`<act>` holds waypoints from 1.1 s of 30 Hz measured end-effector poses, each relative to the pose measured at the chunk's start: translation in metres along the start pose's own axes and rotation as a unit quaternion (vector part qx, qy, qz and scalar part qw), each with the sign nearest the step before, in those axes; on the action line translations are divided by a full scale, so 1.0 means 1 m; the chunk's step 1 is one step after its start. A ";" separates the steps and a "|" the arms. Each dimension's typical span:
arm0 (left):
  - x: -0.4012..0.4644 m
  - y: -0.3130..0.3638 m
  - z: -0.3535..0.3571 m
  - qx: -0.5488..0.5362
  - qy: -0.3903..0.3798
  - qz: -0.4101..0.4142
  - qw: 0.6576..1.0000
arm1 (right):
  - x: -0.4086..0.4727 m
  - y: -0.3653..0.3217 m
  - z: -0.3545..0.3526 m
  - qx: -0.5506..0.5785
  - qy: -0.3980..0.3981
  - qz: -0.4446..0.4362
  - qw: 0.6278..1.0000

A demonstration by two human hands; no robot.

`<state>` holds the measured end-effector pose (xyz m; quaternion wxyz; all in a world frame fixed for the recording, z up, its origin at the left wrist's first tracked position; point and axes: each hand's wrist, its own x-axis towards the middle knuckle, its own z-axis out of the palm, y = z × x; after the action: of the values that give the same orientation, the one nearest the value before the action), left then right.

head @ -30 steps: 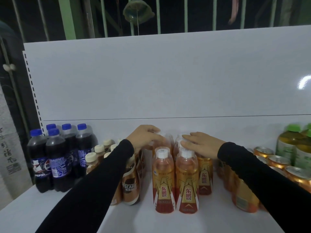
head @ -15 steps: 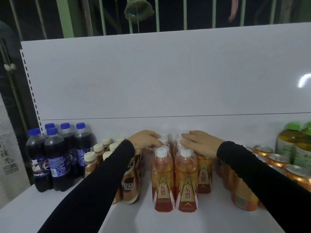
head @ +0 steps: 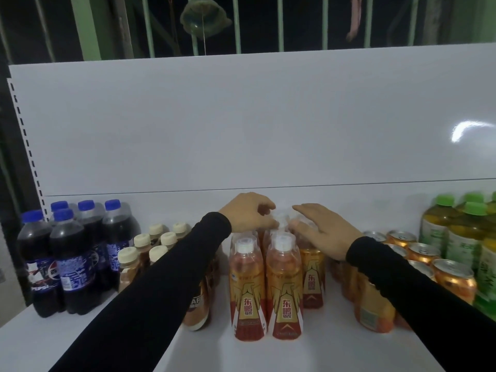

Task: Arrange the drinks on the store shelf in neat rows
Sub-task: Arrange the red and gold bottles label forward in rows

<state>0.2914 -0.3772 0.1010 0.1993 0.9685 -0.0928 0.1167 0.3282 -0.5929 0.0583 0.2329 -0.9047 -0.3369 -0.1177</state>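
Right now I see both hands over the orange drink bottles mid-shelf: left hand fingers curled, pinching a rear bottle's cap, right hand fingers straight, resting on the tops. Cola bottles stand left, cans right.

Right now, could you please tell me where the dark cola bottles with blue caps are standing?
In the head view, the dark cola bottles with blue caps stand at the shelf's far left, just left of the small brown coffee bottles with cream caps.
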 end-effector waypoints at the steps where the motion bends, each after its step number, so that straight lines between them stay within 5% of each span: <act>1: 0.002 0.002 0.003 0.020 -0.014 0.004 1.000 | -0.003 0.002 0.000 -0.001 0.013 -0.001 1.000; 12: 0.013 0.012 0.006 0.086 -0.037 0.007 0.996 | -0.018 0.015 0.002 -0.031 0.077 0.002 0.997; 21: 0.015 0.033 -0.052 -0.069 0.100 0.022 0.992 | -0.013 0.005 -0.008 0.017 0.140 0.009 0.990; 28: 0.013 0.044 -0.077 -0.299 0.304 0.036 0.904 | -0.007 -0.012 -0.013 0.119 0.188 -0.001 0.975; 33: 0.005 0.053 -0.084 -0.383 0.346 0.044 0.855 | -0.003 -0.025 -0.019 0.210 0.163 0.001 0.964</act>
<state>0.2686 -0.3914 0.1964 0.5687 0.7072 -0.0981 0.4085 0.3084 -0.5869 0.0825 0.4696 -0.8041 -0.3108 -0.1904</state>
